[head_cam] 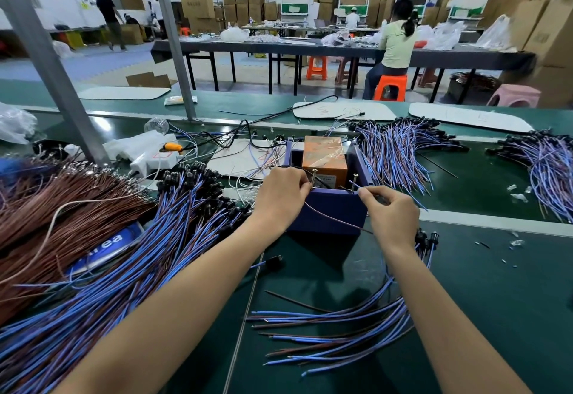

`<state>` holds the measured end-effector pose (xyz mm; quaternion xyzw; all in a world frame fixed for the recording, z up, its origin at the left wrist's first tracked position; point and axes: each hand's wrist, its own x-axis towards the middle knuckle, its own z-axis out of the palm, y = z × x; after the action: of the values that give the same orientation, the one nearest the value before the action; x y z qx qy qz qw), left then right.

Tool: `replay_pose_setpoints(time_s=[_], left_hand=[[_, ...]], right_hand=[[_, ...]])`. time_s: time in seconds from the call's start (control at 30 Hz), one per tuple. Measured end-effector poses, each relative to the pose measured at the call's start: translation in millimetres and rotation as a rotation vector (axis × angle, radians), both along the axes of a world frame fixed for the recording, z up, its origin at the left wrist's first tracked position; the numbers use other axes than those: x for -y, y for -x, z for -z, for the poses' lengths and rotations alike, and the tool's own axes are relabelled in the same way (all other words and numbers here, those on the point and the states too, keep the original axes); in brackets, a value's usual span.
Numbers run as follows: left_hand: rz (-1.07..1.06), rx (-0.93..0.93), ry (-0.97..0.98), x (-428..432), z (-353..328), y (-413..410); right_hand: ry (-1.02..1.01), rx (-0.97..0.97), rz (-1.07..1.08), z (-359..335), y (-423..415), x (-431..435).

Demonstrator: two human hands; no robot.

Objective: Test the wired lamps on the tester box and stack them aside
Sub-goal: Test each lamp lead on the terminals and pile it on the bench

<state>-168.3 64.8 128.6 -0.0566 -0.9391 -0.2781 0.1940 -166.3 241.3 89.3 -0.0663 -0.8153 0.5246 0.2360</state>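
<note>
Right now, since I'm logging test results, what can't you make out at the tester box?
All head view.
- Wire tip at the tester box screw: hidden by left hand fingers.
- Lamp heads: mostly behind the right hand's wrist; lit or not unclear.
- Orange block's label: too blurred.

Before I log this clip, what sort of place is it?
Most likely a factory assembly floor: heaps of wired lamps on a green bench, cardboard boxes stacked along the back wall, and another worker on a stool at a long table.
</note>
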Motion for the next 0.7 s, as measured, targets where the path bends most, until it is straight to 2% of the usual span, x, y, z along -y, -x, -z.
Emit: replay_pose_setpoints(time_s=[0.2, 0.37, 0.7], left_hand=[[0.015, -0.028, -0.136, 3, 7, 3], [0.013, -0.020, -0.166, 4, 12, 8], [0.008, 0.011, -0.221, 5, 10, 10]], right_hand=[[0.028, 0.013, 0.003, -3, 7, -3], [0.088, 0.018, 0.021, -5, 9, -1], [0.074, 0.013, 0.058, -5, 10, 2]])
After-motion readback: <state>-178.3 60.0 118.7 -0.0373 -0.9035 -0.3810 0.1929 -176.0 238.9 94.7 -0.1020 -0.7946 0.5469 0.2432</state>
